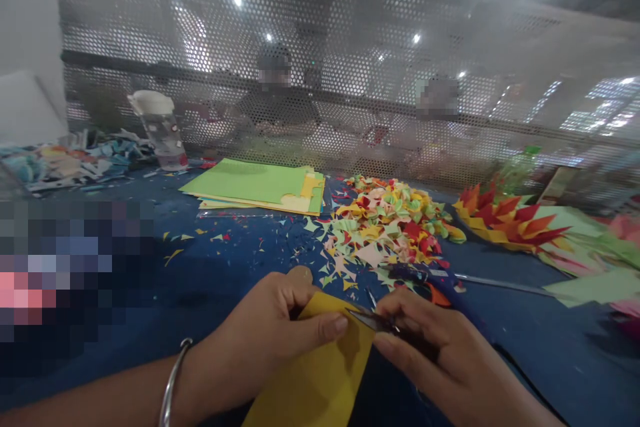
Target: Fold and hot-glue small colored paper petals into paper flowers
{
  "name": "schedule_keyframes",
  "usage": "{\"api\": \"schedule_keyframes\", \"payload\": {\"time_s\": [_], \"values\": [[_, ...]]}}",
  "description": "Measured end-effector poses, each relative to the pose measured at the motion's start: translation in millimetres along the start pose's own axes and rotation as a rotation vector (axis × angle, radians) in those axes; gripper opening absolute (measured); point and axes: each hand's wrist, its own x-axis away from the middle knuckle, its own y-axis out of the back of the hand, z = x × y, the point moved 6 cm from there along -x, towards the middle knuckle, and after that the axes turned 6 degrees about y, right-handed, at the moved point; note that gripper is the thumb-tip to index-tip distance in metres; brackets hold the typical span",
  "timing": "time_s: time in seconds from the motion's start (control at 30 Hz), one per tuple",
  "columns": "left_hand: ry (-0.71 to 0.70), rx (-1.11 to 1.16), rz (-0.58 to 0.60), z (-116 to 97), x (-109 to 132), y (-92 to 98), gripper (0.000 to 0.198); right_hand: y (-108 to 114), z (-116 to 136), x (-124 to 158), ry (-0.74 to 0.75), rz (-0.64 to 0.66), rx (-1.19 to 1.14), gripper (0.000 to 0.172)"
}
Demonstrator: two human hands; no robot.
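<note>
My left hand [273,333] pinches the upper edge of a yellow sheet of paper [320,380] near the bottom middle, thumb and fingers closed on it. My right hand [435,353] grips small dark scissors [373,320], their blades set against the paper's top edge beside my left thumb. A silver bangle [173,380] circles my left wrist. Both hands hover over the dark blue table [225,267].
A heap of coloured paper scraps [390,223] lies just beyond my hands. Green and yellow sheets [255,187] are stacked farther back. Folded red, orange and yellow pointed pieces [505,220] sit right. A lidded jar [160,127] stands back left. Two people sit behind a perforated screen [350,80].
</note>
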Motion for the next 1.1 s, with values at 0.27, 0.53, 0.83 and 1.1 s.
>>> {"api": "schedule_keyframes", "payload": {"time_s": [0.27, 0.53, 0.83, 1.1], "values": [[0.036, 0.085, 0.055, 4.9, -1.8, -5.5, 0.045, 1.4, 4.5, -0.3, 0.017, -0.047, -0.008, 0.021], [0.039, 0.087, 0.060, 3.8, -0.1, -6.0, 0.044, -0.2, 3.8, -0.1, 0.027, -0.055, -0.028, 0.022], [0.077, 0.130, 0.058, 2.5, 2.1, -8.4, 0.039, -1.5, 1.8, 0.7, 0.030, -0.054, -0.030, 0.026], [0.054, 0.160, 0.118, 1.2, 2.9, -10.9, 0.036, -3.3, 1.4, -0.1, 0.000, -0.001, -0.038, 0.025]]}}
